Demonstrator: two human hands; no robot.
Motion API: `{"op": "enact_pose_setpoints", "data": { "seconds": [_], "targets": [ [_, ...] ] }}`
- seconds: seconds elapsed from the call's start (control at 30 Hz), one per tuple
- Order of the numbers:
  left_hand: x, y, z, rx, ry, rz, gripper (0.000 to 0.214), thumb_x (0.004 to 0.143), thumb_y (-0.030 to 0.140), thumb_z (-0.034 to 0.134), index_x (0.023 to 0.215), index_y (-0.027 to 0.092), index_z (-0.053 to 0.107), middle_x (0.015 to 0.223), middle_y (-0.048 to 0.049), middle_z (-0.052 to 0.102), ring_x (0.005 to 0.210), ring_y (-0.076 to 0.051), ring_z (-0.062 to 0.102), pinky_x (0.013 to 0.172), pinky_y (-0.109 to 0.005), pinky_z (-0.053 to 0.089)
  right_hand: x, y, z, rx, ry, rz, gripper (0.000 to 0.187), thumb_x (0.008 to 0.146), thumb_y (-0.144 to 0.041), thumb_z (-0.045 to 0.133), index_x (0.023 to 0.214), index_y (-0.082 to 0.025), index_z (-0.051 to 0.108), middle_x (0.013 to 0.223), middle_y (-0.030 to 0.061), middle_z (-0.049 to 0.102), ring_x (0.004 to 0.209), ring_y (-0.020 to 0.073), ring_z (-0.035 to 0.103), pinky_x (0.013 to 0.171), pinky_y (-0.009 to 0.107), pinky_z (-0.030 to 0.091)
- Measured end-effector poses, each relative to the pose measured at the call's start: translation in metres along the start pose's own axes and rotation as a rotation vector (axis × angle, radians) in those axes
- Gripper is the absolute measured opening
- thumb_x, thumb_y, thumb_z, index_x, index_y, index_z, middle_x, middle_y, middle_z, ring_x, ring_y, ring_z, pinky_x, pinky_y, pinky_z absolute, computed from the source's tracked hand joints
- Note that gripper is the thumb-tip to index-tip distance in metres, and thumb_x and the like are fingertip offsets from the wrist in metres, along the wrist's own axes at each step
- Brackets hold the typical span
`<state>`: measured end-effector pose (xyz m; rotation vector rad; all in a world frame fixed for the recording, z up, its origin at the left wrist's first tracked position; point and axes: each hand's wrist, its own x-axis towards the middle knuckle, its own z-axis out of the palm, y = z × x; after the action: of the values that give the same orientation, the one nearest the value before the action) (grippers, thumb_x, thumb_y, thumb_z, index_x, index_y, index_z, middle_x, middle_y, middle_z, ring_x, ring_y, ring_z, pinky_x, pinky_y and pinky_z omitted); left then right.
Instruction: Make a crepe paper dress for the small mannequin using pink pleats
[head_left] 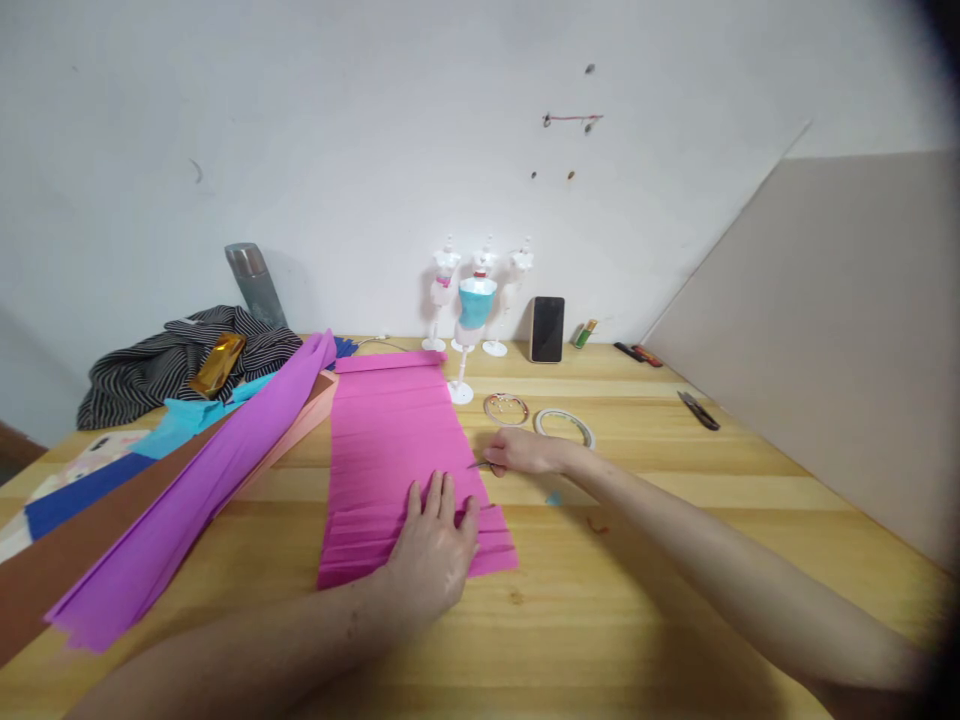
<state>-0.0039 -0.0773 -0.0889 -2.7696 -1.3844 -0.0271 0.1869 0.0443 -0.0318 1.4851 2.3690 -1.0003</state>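
A sheet of bright pink crepe paper (397,430) lies lengthwise on the wooden table, its far end folded over and its near end creased in layers. My left hand (433,550) rests flat on the near part of it, fingers stretched out. At the paper's right edge, my right hand (517,452) is closed round a small pair of scissors (481,464). Their thin blades point left over the paper; the handles are mostly hidden by my fingers. Just beyond that hand lie a ring of beads (506,423) and a roll of white tape (591,436).
Small white mannequins (463,345) stand at the back, the front one wrapped in blue. A phone (547,330) leans on the wall. Purple crepe paper (202,480), a striped cloth (142,370) and a flask (259,285) are left. Snips (699,411) lie right.
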Motion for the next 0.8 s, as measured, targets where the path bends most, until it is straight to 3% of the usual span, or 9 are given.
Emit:
{"op": "enact_pose_setpoints", "data": {
  "seconds": [0.23, 0.8],
  "targets": [
    [0.0, 0.001, -0.01, -0.024, -0.027, -0.012, 0.049, 0.093, 0.026, 0.041, 0.14, 0.012, 0.044, 0.144, -0.0295, 0.04, 0.137, -0.042, 0.031, 0.105, -0.063, 0.03, -0.003, -0.002, 0.0, 0.018, 0.002, -0.011, 0.033, 0.089, -0.028, 0.039, 0.06, -0.017, 0.05, 0.059, -0.0008, 0.047, 0.057, 0.0132, 0.04, 0.061, 0.028, 0.032],
    [-0.001, 0.0, 0.005, 0.006, 0.046, 0.025, 0.05, 0.091, 0.021, 0.045, 0.139, 0.009, 0.043, 0.143, -0.0314, 0.04, 0.136, -0.041, 0.032, 0.107, -0.057, 0.032, 0.001, -0.008, 0.005, 0.075, 0.027, -0.066, 0.03, 0.09, -0.028, 0.04, 0.064, -0.018, 0.05, 0.064, 0.0001, 0.056, 0.061, 0.0133, 0.046, 0.064, 0.027, 0.036]
  ]
}}
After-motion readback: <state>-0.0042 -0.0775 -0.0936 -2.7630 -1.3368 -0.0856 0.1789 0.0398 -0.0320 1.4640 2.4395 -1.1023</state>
